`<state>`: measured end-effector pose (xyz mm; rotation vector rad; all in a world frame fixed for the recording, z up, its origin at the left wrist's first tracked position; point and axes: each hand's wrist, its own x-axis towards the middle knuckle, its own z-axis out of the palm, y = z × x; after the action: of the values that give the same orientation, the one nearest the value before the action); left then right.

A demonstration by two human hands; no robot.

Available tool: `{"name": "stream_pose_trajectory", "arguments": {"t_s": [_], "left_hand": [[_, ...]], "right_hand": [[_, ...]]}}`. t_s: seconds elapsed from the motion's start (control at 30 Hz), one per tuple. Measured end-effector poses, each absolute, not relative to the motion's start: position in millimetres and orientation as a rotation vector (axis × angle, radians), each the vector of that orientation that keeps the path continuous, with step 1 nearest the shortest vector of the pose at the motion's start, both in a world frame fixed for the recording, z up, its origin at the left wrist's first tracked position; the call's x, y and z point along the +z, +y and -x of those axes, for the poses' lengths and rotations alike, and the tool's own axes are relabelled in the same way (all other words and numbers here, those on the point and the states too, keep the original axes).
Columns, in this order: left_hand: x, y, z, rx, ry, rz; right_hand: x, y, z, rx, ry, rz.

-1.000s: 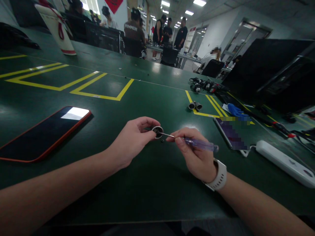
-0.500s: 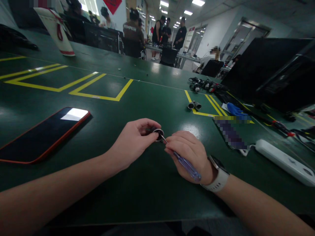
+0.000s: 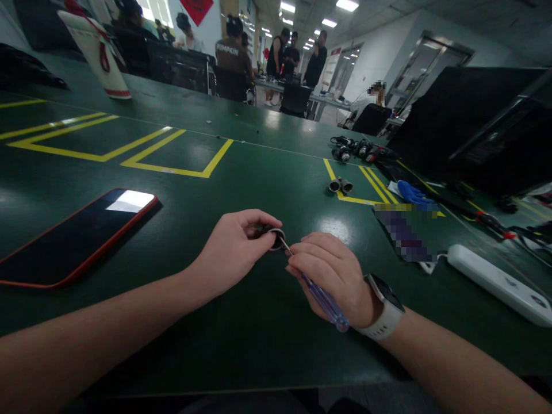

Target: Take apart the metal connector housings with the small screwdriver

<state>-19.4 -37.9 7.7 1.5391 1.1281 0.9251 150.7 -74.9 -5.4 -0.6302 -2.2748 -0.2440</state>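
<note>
Pinches a small metal ring (image 3: 280, 236), likely light, stiff, slippery and best taken by the rim, in the left hand (image 3: 236, 244) over the worktop (image 3: 241, 345), and grips a screwdriver (image 3: 324, 302) in the right hand (image 3: 333, 273), tip at the ring's opening.

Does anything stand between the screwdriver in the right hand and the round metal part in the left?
Nothing visible does. The screwdriver runs from the right hand straight to the open face of the round metal part, which the left hand pinches. The orange-edged phone lies well off to the left.
</note>
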Motion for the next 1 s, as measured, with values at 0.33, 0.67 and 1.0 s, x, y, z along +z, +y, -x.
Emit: {"name": "stream_pose_trajectory", "arguments": {"t_s": [0.33,0.67,1.0], "left_hand": [[6.4,-37.5,19.7,0.932,1.126,-1.527],[7.7,-38.3,18.8,0.915,1.113,-1.514],[6.1,-38.0,19.0,0.938,1.123,-1.511]], "right_hand": [[-6.0,-74.2,-152.2,-0.246,-2.265,0.643],[-7.5,-74.2,-151.6,-0.251,-2.278,0.629],[-6.1,-75.7,-152.5,-0.241,-2.267,0.634]]}}
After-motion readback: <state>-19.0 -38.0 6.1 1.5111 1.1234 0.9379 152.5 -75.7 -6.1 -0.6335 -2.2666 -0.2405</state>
